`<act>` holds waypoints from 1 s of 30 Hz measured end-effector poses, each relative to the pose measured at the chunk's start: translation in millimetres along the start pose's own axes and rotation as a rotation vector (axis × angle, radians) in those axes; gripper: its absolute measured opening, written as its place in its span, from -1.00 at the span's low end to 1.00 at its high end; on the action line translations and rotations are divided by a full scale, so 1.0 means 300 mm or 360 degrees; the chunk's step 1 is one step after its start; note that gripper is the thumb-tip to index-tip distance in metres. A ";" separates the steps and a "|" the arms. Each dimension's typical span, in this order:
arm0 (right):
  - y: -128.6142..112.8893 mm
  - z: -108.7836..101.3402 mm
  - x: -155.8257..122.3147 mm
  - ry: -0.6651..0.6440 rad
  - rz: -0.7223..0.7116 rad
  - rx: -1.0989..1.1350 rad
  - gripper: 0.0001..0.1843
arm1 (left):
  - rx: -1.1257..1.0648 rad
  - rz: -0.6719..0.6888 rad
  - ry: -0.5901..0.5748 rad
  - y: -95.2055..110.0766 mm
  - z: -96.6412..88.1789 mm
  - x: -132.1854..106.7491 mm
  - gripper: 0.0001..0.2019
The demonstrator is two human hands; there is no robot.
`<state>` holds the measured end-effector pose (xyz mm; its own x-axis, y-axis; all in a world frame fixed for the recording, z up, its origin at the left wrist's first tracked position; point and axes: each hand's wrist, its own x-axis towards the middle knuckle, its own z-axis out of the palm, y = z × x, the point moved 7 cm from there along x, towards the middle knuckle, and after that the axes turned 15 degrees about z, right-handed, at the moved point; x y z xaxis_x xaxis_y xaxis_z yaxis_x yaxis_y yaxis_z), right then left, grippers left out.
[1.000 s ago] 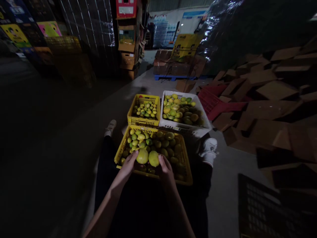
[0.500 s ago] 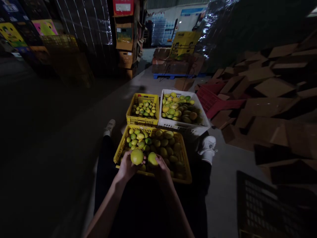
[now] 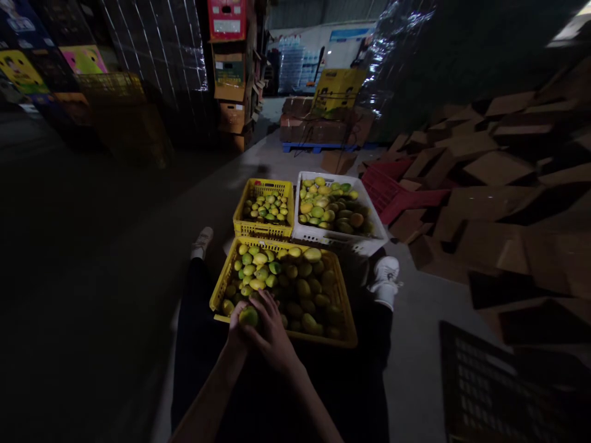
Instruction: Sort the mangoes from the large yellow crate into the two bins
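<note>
My left hand [image 3: 236, 324] is closed around a green lemon [image 3: 249, 317] over the front left of the near yellow crate [image 3: 349, 314]. Against it lies my right hand [image 3: 271, 332], its thumb on the same lemon and its fingers curved over the far side. The right palm is turned away, so anything else under it is hidden. Yellow-green lemons [image 3: 260, 259] fill the crate below, brighter at the left and in shadow at the right.
Behind stand a smaller yellow crate [image 3: 263, 230] of small fruit and a white crate [image 3: 339, 241] of larger yellow-green fruit. Cardboard boxes [image 3: 498, 191] and a red crate [image 3: 392, 194] are heaped at the right. A dark crate [image 3: 480, 375] is at the lower right.
Half a second ago each hand held a yellow-green lemon, slightly apart. Now my right hand has moved left against my left hand, and only one greener lemon shows between them.
</note>
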<state>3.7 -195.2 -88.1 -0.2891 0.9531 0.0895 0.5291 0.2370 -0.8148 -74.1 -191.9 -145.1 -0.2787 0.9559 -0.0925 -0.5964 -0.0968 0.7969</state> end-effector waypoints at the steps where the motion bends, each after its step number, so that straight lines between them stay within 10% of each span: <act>1: -0.001 0.008 -0.009 -0.0009 -0.0061 -0.0033 -0.34 | 0.0073 0.0055 0.0041 0.006 -0.022 -0.001 -0.60; 5: -0.006 -0.006 -0.033 0.0217 -0.0178 -0.0043 -0.29 | 0.0231 0.0103 0.0209 0.034 -0.074 -0.004 -0.62; 12: -0.005 -0.079 -0.050 0.0522 -0.0006 0.0180 -0.50 | -0.0005 -0.0219 0.0075 0.047 0.022 0.010 -0.60; 18: 0.047 -0.225 -0.043 0.0997 -0.0094 0.0179 -0.49 | 0.0594 0.0502 -0.0176 0.210 0.056 0.057 -0.57; 30: 0.022 -0.266 -0.026 0.0994 -0.0135 -0.0002 -0.45 | 0.1148 0.0948 -0.0338 0.299 0.095 0.040 -0.55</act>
<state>73.3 -186.0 -48.5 0.1901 0.8610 0.4717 0.5256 0.3165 -0.7897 -109.6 -181.4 -57.7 -0.2019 0.8421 0.5001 0.2259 -0.4569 0.8604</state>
